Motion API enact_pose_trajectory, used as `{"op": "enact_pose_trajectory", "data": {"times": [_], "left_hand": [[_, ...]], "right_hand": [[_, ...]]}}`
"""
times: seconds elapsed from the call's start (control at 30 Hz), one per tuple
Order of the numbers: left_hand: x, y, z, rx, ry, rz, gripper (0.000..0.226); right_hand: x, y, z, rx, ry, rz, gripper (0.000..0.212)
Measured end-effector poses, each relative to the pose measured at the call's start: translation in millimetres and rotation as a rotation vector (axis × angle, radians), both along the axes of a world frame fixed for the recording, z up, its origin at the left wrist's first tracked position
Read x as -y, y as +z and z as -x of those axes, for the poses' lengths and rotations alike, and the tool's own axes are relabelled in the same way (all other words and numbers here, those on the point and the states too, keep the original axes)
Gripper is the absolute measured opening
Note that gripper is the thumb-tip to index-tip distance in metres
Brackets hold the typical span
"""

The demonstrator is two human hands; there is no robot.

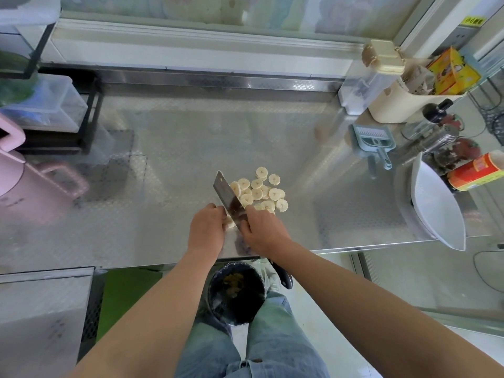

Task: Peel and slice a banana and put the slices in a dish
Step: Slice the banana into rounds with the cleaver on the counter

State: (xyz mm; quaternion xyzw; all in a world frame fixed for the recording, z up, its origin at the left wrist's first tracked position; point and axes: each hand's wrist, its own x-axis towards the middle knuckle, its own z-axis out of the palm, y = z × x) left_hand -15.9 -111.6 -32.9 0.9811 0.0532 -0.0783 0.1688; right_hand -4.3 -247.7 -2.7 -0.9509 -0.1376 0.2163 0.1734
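Several pale banana slices lie in a heap on the steel counter, just beyond my hands. My right hand grips the handle of a cleaver, whose blade stands on edge between the slices and my left hand. My left hand holds the short remaining banana stub against the left side of the blade, fingers curled over it. A white dish sits at the counter's right edge, tilted, with nothing in it.
A black-lined bin stands below the counter edge between my legs. A pink kettle is at the left. Jars, bottles, a blue scoop and a cream container crowd the right back corner. A black rack stands back left.
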Motion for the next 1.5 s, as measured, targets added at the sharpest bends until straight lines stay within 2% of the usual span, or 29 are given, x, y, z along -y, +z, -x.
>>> {"op": "enact_pose_trajectory", "data": {"times": [0.33, 0.63, 0.93, 1.5], "left_hand": [[0.3, 0.5, 0.8, 0.024, 0.019, 0.032, 0.011], [-0.5, 0.8, 3.4, 0.058, 0.045, 0.104, 0.010], [-1.5, -0.5, 2.0, 0.032, 0.022, 0.068, 0.003], [-1.2, -1.6, 0.2, 0.032, 0.030, 0.066, 0.010]], "right_hand": [[-0.2, -7.2, -1.0, -0.008, 0.005, 0.000, 0.020], [4.6, -24.7, 10.3, -0.109, 0.005, 0.013, 0.016], [1.4, -9.6, -0.7, -0.005, -0.001, -0.031, 0.017], [0.2, -2.0, -1.2, -0.012, 0.023, -0.022, 0.015]]}}
